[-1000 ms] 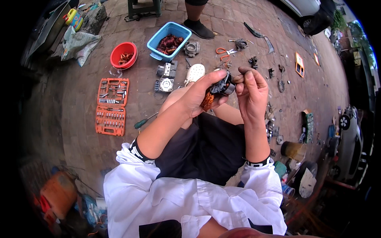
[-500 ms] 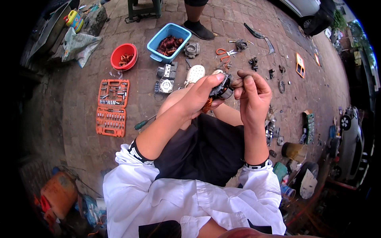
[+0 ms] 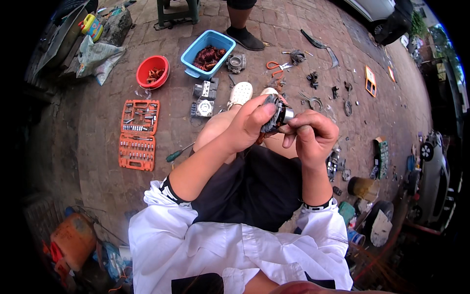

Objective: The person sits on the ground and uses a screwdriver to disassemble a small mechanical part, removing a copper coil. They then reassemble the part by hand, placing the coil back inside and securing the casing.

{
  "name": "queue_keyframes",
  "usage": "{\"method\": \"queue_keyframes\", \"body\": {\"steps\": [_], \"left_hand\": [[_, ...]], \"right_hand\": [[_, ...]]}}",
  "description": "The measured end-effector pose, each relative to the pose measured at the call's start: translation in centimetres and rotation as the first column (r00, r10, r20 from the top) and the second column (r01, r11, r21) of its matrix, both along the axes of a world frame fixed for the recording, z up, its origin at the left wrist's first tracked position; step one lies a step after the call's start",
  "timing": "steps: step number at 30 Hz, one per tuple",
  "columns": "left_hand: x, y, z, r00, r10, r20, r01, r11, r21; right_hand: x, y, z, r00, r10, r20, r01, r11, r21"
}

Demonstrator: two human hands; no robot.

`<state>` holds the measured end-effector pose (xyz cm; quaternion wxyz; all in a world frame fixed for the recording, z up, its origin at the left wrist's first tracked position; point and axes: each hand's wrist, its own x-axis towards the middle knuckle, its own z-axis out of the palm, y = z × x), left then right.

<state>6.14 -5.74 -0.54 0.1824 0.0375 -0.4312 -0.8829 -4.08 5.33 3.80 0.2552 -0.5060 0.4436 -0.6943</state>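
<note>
My left hand (image 3: pixel 255 116) is wrapped round a small electric motor (image 3: pixel 283 114) above my lap. The motor has a dark body, a shiny silver round end and a bit of orange copper winding at its underside. Its silver end points to the right. My right hand (image 3: pixel 316 137) is at the motor's lower right edge, thumb and fingers pinched together. Whether those fingertips grip a part of the motor or some small thing is hidden.
A blue basin (image 3: pixel 190 68) and a red bowl (image 3: pixel 165 81) hold copper-coloured scrap. An orange socket set case (image 3: pixel 138 165) lies at the left, a screwdriver (image 3: pixel 174 156) by my knee. Scissors (image 3: pixel 280 66) and several metal parts lie ahead. Another person's foot (image 3: pixel 246 39) stands behind the basin.
The motor has turned so its silver end now faces right. My right hand has come down from above the motor's right side to its lower edge. My left hand keeps its hold.
</note>
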Motion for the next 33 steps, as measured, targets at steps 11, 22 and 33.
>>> {"method": "queue_keyframes", "body": {"steps": [11, 22, 33], "left_hand": [[0.0, 0.4, 0.3, 0.999, -0.017, -0.039, 0.014, 0.997, -0.074], [0.2, 0.2, 0.5, 0.997, -0.080, 0.014, 0.081, 0.988, -0.131], [-0.5, 0.2, 0.3, 0.980, -0.099, 0.171, 0.125, 0.981, -0.146]], "right_hand": [[-0.8, 0.7, -0.7, 0.994, 0.021, -0.105, -0.029, 0.996, -0.084], [-0.5, 0.9, -0.6, 0.993, -0.063, -0.095, 0.048, 0.987, -0.155], [-0.1, 1.0, -0.3, 0.952, -0.278, -0.129, 0.270, 0.960, -0.074]]}}
